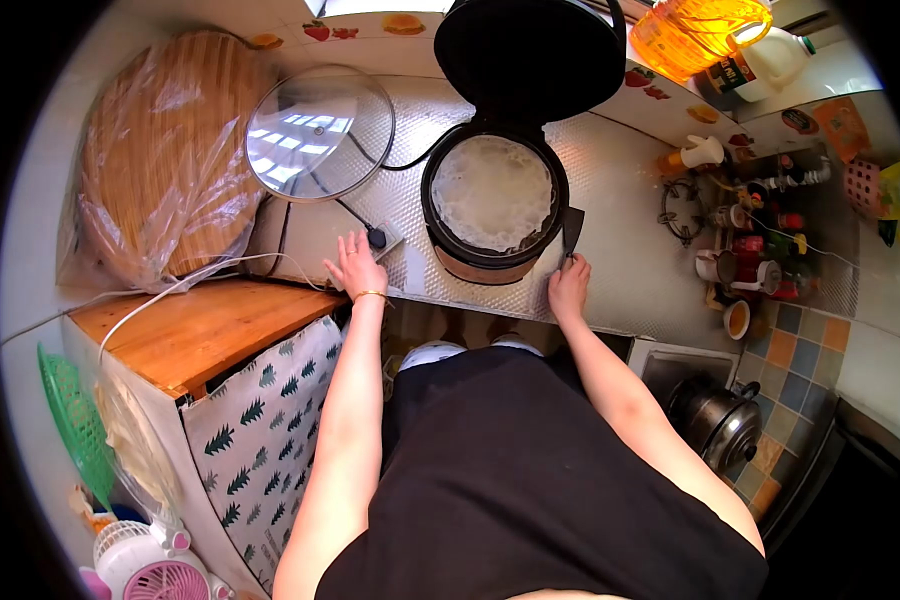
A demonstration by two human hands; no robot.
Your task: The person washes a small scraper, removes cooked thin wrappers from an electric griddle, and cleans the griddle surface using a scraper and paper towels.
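My left hand (356, 268) lies at the counter's front edge, its fingers spread and holding nothing. Just right of its fingertips is a black plug (376, 238) in a white power strip (392, 240). My right hand (569, 288) is closed around the handle of a dark spatula (573, 228), whose blade points up beside the round electric griddle (560, 185). Inside the griddle sits a pale, bubbly round sheet of food (492, 192), white and uneven on top. The griddle's black lid (530, 55) stands raised behind it.
A glass lid (320, 130) leans at the back left, near a plastic-wrapped round wooden board (170, 150). Oil (692, 40) and a white jug (775, 65) stand at the back right. Bottles and cups (755, 240) crowd the right. A steel pot (725, 425) sits lower right.
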